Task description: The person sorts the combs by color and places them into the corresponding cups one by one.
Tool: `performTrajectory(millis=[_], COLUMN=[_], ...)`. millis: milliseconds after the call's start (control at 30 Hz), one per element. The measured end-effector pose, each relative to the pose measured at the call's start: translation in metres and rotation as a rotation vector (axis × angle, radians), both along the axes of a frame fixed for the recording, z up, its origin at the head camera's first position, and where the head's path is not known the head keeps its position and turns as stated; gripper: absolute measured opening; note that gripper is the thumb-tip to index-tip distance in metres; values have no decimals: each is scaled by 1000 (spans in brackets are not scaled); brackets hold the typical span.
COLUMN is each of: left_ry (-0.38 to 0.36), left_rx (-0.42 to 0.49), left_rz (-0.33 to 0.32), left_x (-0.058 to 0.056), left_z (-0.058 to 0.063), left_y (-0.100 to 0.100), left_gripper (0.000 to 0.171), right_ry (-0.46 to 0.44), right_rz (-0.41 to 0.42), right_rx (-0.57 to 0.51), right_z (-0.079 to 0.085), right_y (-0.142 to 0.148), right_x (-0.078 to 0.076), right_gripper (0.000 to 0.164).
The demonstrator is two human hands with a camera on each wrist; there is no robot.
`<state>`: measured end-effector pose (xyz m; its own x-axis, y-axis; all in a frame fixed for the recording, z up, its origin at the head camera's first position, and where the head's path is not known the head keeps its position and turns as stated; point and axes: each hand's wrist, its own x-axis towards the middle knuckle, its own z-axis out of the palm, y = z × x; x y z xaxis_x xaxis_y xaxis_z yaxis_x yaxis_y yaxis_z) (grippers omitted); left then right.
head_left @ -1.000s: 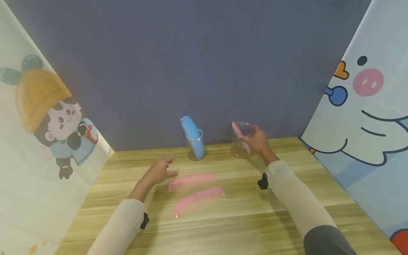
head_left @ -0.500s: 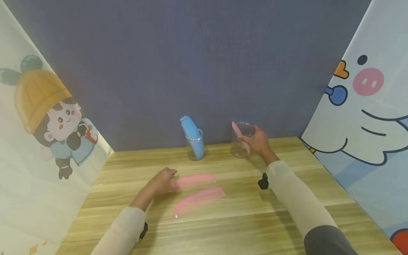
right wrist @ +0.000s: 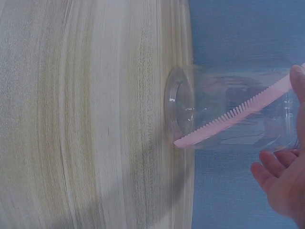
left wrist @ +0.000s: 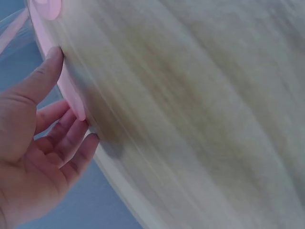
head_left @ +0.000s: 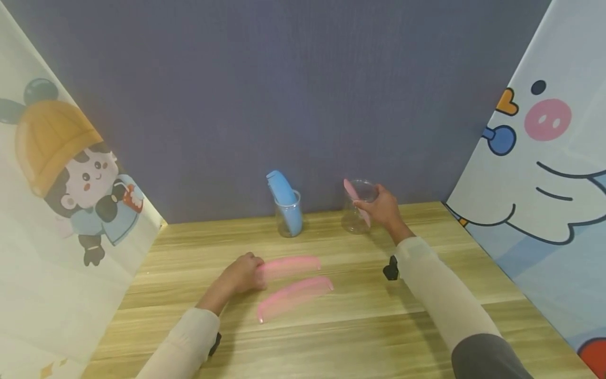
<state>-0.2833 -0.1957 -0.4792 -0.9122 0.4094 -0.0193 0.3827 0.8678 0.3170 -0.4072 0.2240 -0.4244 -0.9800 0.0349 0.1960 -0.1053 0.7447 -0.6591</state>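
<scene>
A small partitioned booth is being shown; the building around it is being hidden. Under the grip of the right hand (head_left: 382, 206), a wood-grain tabletop (head_left: 341, 337) is being enclosed: behind the grip by a plain dark panel (head_left: 303, 105), well to its left and right by a left cartoon-printed panel (head_left: 38, 237) and a right cartoon-printed panel (head_left: 558, 200).

Combs (head_left: 291, 261) (head_left: 295, 295) lie before two cups (head_left: 282, 223) (head_left: 352, 218), the left holding perhaps several.

Soft, diffuse light covers the wooden tabletop (head_left: 360, 337) in the head view. Both wrist views look cooler and hazy, the left showing a blurry shadow beside the left hand (left wrist: 33, 157).
</scene>
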Motion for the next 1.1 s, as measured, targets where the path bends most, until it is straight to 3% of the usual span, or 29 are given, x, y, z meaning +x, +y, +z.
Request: performTrajectory(millis=[367,633,1100], left_ry=[41,71,71], left_rx=[-6,-31,80], left_rz=[-52,-52,-7], left_x=[-1,0,-4], left_z=[1,2,4], left_y=[1,-1,-1], left_gripper=[37,45,51], right_ry=[-7,0,14], right_rz=[-11,-7,3], right_rx=[-3,13,33], right_z=[2,-1,-2], right_y=[1,-1,2], right_x=[1,1,-2], right_gripper=[108,106,108])
